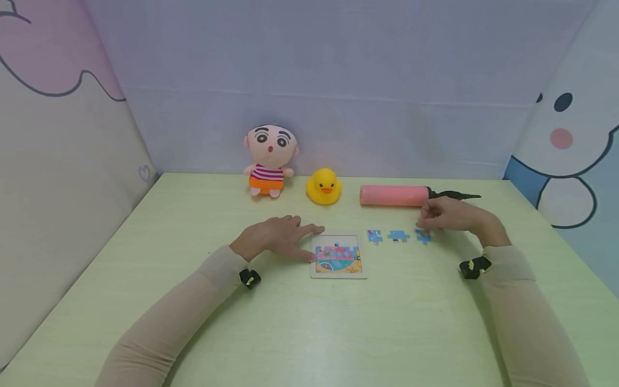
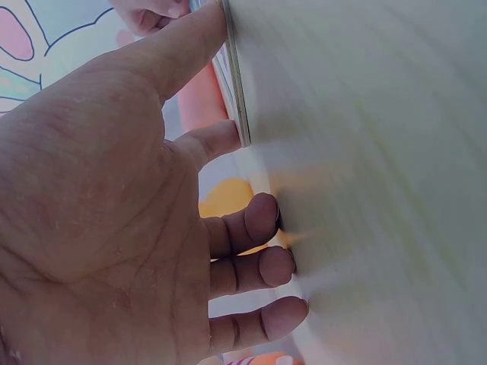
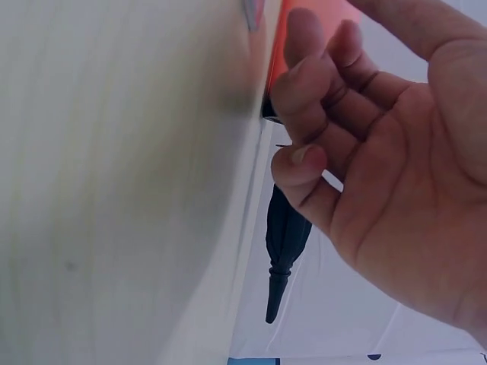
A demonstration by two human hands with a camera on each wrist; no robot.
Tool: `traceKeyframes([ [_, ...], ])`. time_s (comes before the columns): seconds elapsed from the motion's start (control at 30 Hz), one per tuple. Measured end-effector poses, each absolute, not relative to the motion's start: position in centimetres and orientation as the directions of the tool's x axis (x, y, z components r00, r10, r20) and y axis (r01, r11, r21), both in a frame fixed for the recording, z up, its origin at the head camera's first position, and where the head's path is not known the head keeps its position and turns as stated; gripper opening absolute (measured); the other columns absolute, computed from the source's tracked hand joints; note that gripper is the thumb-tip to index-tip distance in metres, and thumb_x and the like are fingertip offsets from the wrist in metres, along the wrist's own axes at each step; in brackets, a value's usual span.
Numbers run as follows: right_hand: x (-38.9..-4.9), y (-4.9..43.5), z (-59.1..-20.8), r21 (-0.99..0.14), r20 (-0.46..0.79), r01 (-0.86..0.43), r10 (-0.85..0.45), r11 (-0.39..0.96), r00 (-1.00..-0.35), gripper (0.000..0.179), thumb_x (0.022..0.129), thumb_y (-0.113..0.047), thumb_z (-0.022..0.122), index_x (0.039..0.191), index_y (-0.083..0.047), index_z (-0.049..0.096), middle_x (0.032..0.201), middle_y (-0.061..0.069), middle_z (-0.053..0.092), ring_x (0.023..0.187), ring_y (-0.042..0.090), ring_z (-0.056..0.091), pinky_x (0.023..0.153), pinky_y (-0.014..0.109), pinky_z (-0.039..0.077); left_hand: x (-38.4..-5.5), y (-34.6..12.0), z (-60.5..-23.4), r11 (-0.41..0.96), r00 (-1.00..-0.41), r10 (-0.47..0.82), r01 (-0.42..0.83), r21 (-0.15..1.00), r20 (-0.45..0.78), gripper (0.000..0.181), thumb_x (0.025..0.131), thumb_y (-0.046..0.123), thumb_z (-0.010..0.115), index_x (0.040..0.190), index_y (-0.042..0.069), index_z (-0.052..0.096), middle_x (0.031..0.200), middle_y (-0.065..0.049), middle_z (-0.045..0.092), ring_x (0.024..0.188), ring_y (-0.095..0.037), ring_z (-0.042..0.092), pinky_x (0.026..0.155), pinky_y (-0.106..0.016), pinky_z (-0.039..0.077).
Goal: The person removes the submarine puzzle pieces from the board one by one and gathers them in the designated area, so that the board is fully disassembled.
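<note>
1. Nearest you, at the centre of the head view, the puzzle tray point(image 1: 338, 276) lies flat, its lower part filled with picture and a pale strip bare along the top
2. Your left grip point(image 1: 279, 237), left of centre, is spread, thumb and forefinger at the tray's left side; press lightly there so the tray cannot slide
3. Right of centre, three blue pieces point(image 1: 398, 236) lie in a row on the surface point(image 1: 396, 322)
4. Your right grip point(image 1: 450, 216) is curled at the rightmost of them; whether it pinches that piece I cannot tell, so take it by its edges, sparing the tabs
5. Farther up, the pink cylinder point(image 1: 394, 195) lies just beyond your right knuckles; lift clear of it
6. Upper centre, the yellow duck point(image 1: 324, 187) and the doll point(image 1: 270, 161) sit out of your way
</note>
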State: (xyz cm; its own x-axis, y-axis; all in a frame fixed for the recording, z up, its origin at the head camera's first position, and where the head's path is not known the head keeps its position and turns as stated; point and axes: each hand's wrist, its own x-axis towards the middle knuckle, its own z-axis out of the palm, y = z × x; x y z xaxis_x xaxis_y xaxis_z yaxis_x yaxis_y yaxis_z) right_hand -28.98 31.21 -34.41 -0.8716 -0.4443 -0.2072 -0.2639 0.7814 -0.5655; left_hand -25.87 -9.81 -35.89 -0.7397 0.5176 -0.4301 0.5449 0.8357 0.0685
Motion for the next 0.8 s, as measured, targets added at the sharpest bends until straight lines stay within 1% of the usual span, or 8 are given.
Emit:
traceKeyframes([
  [0.1, -29.0, 30.9, -34.4, -0.569, -0.192, -0.268, -0.442, 0.778, -0.876, 0.032, 0.094, -0.031, 0.072, 0.087, -0.005, 0.053, 0.072, 0.001, 0.047, 0.065, 0.014, 0.043, 0.060, 0.028, 0.035, -25.9, -9.8, -35.9, 0.836, -0.740, 0.516, 0.544, 0.068, -0.431, 0.078, 0.090, 0.069, 0.054, 0.158, 0.042, 0.024, 0.147, -0.014, 0.043, 0.128, -0.029, 0.045, 0.103, -0.053, 0.042],
  [0.23, -28.9, 30.5, -34.3, -0.570, -0.169, -0.287, -0.452, 0.770, -0.876, 0.031, 0.094, -0.028, 0.072, 0.082, -0.006, 0.054, 0.068, 0.000, 0.046, 0.064, 0.014, 0.043, 0.059, 0.028, 0.035, -25.9, -9.8, -35.9, 0.838, -0.740, 0.515, 0.541, 0.070, -0.433, 0.078, 0.090, 0.069, 0.054, 0.158, 0.042, 0.024, 0.149, -0.014, 0.042, 0.130, -0.030, 0.044, 0.104, -0.054, 0.042],
  [0.43, -28.8, 29.5, -34.0, -0.577, -0.105, -0.346, -0.487, 0.740, -0.867, 0.020, 0.092, -0.019, 0.073, 0.081, -0.008, 0.059, 0.070, -0.001, 0.048, 0.065, 0.012, 0.044, 0.061, 0.028, 0.037, -25.9, -9.8, -35.9, 0.837, -0.739, 0.517, 0.543, 0.071, -0.433, 0.078, 0.090, 0.069, 0.054, 0.158, 0.042, 0.024, 0.150, -0.015, 0.041, 0.132, -0.031, 0.043, 0.105, -0.055, 0.041],
  [0.6, -28.7, 28.7, -33.9, -0.573, -0.057, -0.383, -0.501, 0.724, -0.863, 0.015, 0.089, -0.010, 0.070, 0.080, -0.008, 0.059, 0.071, -0.001, 0.049, 0.067, 0.012, 0.045, 0.062, 0.027, 0.038, -25.9, -9.9, -35.9, 0.834, -0.738, 0.519, 0.547, 0.069, -0.431, 0.079, 0.090, 0.069, 0.053, 0.158, 0.042, 0.024, 0.149, -0.015, 0.042, 0.130, -0.030, 0.044, 0.104, -0.054, 0.042],
  [0.67, -28.7, 28.5, -33.9, -0.567, -0.040, -0.392, -0.500, 0.724, -0.865, 0.013, 0.088, -0.007, 0.069, 0.080, -0.008, 0.058, 0.072, 0.000, 0.049, 0.068, 0.013, 0.046, 0.063, 0.027, 0.039, -25.9, -9.9, -35.9, 0.833, -0.737, 0.521, 0.549, 0.068, -0.430, 0.078, 0.090, 0.069, 0.053, 0.158, 0.042, 0.024, 0.148, -0.014, 0.043, 0.129, -0.030, 0.045, 0.104, -0.053, 0.042],
  [0.8, -28.7, 27.8, -33.9, -0.547, -0.002, -0.423, -0.506, 0.722, -0.862, 0.016, 0.089, -0.008, 0.069, 0.078, -0.009, 0.057, 0.071, 0.000, 0.049, 0.067, 0.014, 0.046, 0.064, 0.028, 0.039, -25.9, -9.8, -35.8, 0.832, -0.737, 0.523, 0.551, 0.066, -0.429, 0.078, 0.090, 0.069, 0.054, 0.158, 0.042, 0.025, 0.147, -0.014, 0.044, 0.128, -0.029, 0.046, 0.103, -0.052, 0.043],
])
